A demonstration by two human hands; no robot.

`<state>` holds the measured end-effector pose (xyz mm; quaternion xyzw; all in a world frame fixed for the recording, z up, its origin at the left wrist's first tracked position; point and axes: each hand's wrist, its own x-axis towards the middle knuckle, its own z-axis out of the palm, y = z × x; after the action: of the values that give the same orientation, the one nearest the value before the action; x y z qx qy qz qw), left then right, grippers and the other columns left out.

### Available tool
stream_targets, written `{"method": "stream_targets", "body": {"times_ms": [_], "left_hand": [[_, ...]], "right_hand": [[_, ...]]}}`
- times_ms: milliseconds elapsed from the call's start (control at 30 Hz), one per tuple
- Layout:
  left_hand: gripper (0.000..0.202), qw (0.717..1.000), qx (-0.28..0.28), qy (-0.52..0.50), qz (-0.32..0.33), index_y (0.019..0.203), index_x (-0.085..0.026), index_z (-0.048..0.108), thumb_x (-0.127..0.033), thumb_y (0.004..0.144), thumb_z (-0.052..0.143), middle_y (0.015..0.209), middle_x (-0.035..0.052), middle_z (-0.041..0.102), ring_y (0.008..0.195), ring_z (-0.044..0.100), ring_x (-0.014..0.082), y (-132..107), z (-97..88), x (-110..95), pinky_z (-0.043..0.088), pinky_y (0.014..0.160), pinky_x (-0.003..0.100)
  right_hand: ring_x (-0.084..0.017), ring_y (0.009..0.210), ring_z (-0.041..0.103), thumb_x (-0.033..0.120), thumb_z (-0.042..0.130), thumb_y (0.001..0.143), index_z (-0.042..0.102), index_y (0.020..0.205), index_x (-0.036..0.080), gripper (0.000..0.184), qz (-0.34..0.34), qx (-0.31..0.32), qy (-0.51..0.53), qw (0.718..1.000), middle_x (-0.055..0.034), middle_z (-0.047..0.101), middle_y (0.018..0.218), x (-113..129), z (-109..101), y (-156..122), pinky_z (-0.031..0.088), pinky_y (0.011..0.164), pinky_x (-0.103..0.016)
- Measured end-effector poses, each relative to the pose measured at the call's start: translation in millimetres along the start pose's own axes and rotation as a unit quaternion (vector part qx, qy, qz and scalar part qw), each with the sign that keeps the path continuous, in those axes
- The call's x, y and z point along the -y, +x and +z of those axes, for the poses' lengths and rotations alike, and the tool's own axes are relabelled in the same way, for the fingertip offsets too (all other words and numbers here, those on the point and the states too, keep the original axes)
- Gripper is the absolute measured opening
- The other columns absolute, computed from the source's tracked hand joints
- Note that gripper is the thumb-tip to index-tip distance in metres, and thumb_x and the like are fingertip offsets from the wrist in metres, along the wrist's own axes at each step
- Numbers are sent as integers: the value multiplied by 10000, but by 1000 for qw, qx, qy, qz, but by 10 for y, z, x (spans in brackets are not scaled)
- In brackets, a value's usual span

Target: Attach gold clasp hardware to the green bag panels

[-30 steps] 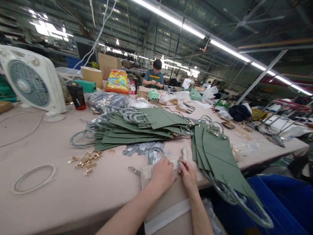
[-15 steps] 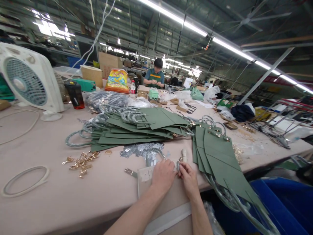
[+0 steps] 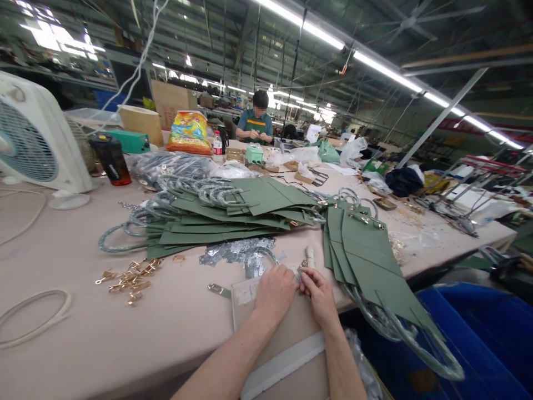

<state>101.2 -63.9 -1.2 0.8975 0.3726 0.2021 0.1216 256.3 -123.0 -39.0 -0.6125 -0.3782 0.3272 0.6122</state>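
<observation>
My left hand (image 3: 275,293) and my right hand (image 3: 317,293) meet fingertip to fingertip over a pale board (image 3: 287,333) at the table's near edge. Between the fingers sits a small metal fitting (image 3: 300,272), mostly hidden by them. A wrapped grey-green handle loop (image 3: 261,261) lies just beyond my left hand, and a small white tool (image 3: 310,256) stands by my right. A pile of silver metal plates (image 3: 233,251) lies behind the hands. Green bag panels with handles are stacked at the centre (image 3: 233,214) and to the right (image 3: 366,261), that stack hanging over the edge.
Gold clasps (image 3: 129,276) are scattered at left, near a white ring (image 3: 33,316) and a white fan (image 3: 33,141). A dark bottle (image 3: 109,161) and snack bag (image 3: 189,133) stand further back. A person (image 3: 255,119) works at the far end. Blue bins (image 3: 474,333) sit below right.
The view has shifted slightly right and down. My hands stay together over the board, fingers working the small fitting; nothing else on the table has moved.
</observation>
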Motion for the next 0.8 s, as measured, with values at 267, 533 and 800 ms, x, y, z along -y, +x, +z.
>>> {"method": "stream_targets", "body": {"times_ms": [267,533,800], "left_hand": [[325,999,0,-32,-12,1032,-175,647,-431,875,770,1073,90,643,1051,614,294,0,-7,45,509,881,407],[338,999,-4,-45,-18,992,-178,650,-461,860,779,1055,97,648,1041,618,296,9,2,50,513,891,415],[321,999,-21,-45,-18,998,-183,651,-480,901,725,1047,101,649,1021,616,291,-2,4,51,519,867,409]], "right_hand": [[-133,607,511,527,798,812,763,998,163,410,2,46,-12,999,11,614,671,39,-7,10,425,590,-260],[-143,622,514,523,816,773,798,976,172,406,22,69,-46,996,-8,657,717,74,-12,95,417,598,-273],[-121,566,456,553,829,742,799,946,166,439,47,108,-51,992,22,593,620,189,-10,125,371,557,-257]]}}
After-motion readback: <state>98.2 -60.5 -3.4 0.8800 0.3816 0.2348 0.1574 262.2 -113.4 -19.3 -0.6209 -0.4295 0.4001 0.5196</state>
